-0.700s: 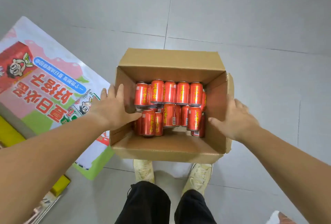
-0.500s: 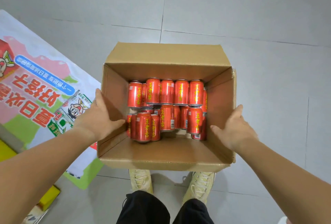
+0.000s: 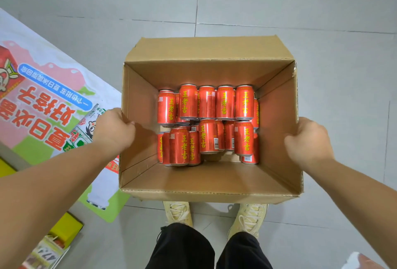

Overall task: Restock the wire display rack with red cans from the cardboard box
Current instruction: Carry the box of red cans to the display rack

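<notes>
An open cardboard box [image 3: 206, 180] sits in front of me above the grey tiled floor, with my shoes just below its near edge. Inside lie several red cans [image 3: 207, 122] with yellow lettering, in two rough rows toward the far side. My left hand [image 3: 113, 131] is closed over the top edge of the box's left wall. My right hand [image 3: 309, 142] is closed over the top edge of the right wall. The wire display rack is out of view.
A large printed poster board [image 3: 49, 105] lies on the floor to the left, partly under the box's left side. Yellow items and printed packs [image 3: 55, 238] sit at the lower left. Grey tiles [image 3: 322, 21] stretch beyond and to the right.
Both hands went from flat against the box's side walls to gripping their top edges. The box now looks larger and nearer in view.
</notes>
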Available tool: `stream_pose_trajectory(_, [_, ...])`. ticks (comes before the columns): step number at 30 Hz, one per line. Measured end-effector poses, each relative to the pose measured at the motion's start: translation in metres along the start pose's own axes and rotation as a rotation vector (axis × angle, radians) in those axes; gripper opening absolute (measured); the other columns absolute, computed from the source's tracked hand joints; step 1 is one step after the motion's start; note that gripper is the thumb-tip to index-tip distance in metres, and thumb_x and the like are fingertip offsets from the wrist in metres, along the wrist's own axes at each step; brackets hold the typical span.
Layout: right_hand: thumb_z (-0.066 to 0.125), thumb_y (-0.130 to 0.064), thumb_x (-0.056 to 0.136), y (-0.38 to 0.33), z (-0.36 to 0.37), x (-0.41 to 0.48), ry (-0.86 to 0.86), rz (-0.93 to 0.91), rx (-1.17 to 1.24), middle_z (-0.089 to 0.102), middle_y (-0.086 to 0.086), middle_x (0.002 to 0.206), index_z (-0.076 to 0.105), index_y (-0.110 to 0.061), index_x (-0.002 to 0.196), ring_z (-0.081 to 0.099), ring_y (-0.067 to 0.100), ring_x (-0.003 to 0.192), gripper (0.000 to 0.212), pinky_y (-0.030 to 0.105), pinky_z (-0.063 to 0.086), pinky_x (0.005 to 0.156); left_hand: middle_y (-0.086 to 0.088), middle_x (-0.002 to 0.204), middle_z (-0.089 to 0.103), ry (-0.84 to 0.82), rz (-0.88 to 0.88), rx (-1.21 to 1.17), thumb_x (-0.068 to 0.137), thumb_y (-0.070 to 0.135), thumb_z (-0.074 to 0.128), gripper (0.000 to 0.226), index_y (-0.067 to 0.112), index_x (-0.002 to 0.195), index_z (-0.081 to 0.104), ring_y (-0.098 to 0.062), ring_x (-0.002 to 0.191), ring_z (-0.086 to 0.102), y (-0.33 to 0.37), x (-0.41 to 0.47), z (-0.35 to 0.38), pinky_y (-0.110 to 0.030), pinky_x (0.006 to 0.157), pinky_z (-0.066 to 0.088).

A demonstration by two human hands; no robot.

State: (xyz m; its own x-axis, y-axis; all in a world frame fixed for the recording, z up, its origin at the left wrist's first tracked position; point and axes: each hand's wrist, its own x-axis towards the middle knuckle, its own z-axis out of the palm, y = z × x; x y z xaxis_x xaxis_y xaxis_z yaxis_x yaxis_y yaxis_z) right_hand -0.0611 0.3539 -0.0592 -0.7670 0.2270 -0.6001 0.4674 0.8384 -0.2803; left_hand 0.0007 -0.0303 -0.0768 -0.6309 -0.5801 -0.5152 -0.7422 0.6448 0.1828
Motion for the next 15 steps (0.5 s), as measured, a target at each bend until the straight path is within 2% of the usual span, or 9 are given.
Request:
stream_pose_trajectory(2, [0.051, 0.000, 0.079, -0.001, -0.015, -0.008, 0.011, -0.002, -0.008, 0.060, 0.016, 0.075, 0.056, 0.001, 0.082, 0.058, 0.035, 0.068, 0.006, 0.035, 0.047, 0.054, -0.004, 0.068, 0.056, 0.001, 0.002, -0.004, 0.091, 0.014, 0.067, 0.019, 0.010, 0.075, 0.057, -0.036, 0.081, 0.058, 0.003, -0.009, -0.013, -0.036, 0.071, 0.044])
stream_pose_trajectory(6, [0.052, 0.000, 0.078, -0.015, -0.065, -0.042, 0.013, -0.007, -0.033, 0.061, 0.019, 0.075, 0.057, 0.004, 0.082, 0.060, 0.039, 0.071, 0.007, 0.040, 0.052, 0.058, -0.005, 0.067, 0.053, -0.025, 0.022, -0.005, 0.091, 0.014, 0.068, 0.019, 0.007, 0.076, 0.058, -0.039, 0.082, 0.059, 0.015, -0.039, -0.064, -0.034, 0.069, 0.042])
stream_pose_trajectory(8, [0.053, 0.000, 0.079, -0.029, -0.099, -0.065, 0.020, -0.011, -0.035, 0.061, 0.019, 0.074, 0.058, 0.003, 0.081, 0.059, 0.037, 0.070, 0.006, 0.038, 0.050, 0.057, -0.007, 0.069, 0.053, -0.029, 0.045, -0.014, 0.090, 0.014, 0.069, 0.017, 0.003, 0.080, 0.061, -0.037, 0.080, 0.057, 0.025, -0.055, -0.102, -0.034, 0.068, 0.041])
stream_pose_trajectory(11, [0.052, 0.002, 0.079, -0.058, -0.156, -0.110, 0.026, -0.011, -0.041, 0.060, 0.017, 0.073, 0.057, 0.001, 0.079, 0.056, 0.032, 0.065, 0.005, 0.031, 0.043, 0.051, -0.009, 0.069, 0.059, -0.033, 0.078, -0.027, 0.086, 0.013, 0.067, 0.014, 0.006, 0.075, 0.062, -0.033, 0.071, 0.057, 0.038, -0.081, -0.174, -0.033, 0.062, 0.040])
stream_pose_trajectory(15, [0.050, 0.005, 0.078, -0.108, -0.238, -0.181, 0.055, -0.019, -0.028, 0.057, 0.014, 0.068, 0.054, 0.000, 0.074, 0.052, 0.027, 0.061, 0.007, 0.029, 0.036, 0.048, -0.007, 0.062, 0.055, -0.057, 0.154, 0.001, 0.083, 0.009, 0.062, 0.017, 0.010, 0.066, 0.057, -0.039, 0.071, 0.059, 0.056, -0.113, -0.287, -0.034, 0.055, 0.033])
